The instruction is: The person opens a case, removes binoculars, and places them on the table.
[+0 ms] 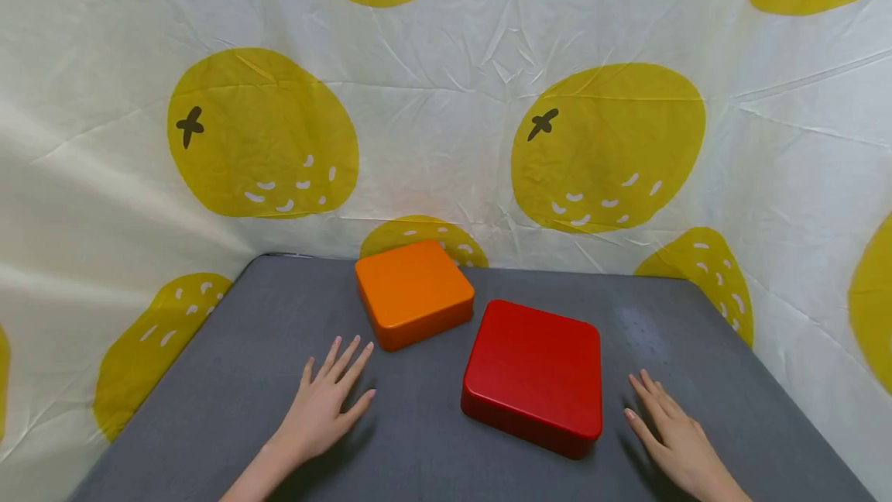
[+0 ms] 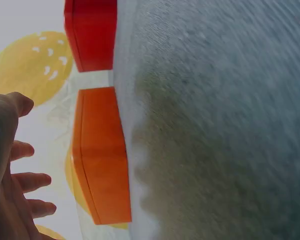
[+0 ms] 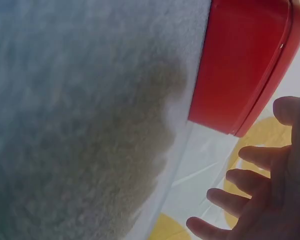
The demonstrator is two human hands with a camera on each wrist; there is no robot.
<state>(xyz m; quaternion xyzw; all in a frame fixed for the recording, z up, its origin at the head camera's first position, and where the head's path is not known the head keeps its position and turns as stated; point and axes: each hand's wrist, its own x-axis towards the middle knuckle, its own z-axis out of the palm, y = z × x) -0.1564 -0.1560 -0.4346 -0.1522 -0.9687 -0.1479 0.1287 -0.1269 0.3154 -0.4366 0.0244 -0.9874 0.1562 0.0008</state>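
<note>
An orange square box (image 1: 411, 285) with rounded corners lies toward the back of the table, left of centre. Nearer and to its right is a red square box (image 1: 535, 370), somewhat larger in view and turned at an angle. My left hand (image 1: 326, 401), fingers spread, hovers over the table in front of the orange box and holds nothing. To the right of the red box, my right hand (image 1: 672, 436) is likewise held above the surface with its fingers extended, apart from the box. The right wrist view shows a lid seam along the red box (image 3: 240, 65).
The dark grey table (image 1: 418, 440) narrows toward the back. A white curtain (image 1: 432, 146) printed with yellow fruit shapes hangs behind it and along both sides. Shadows of the hands fall on the tabletop.
</note>
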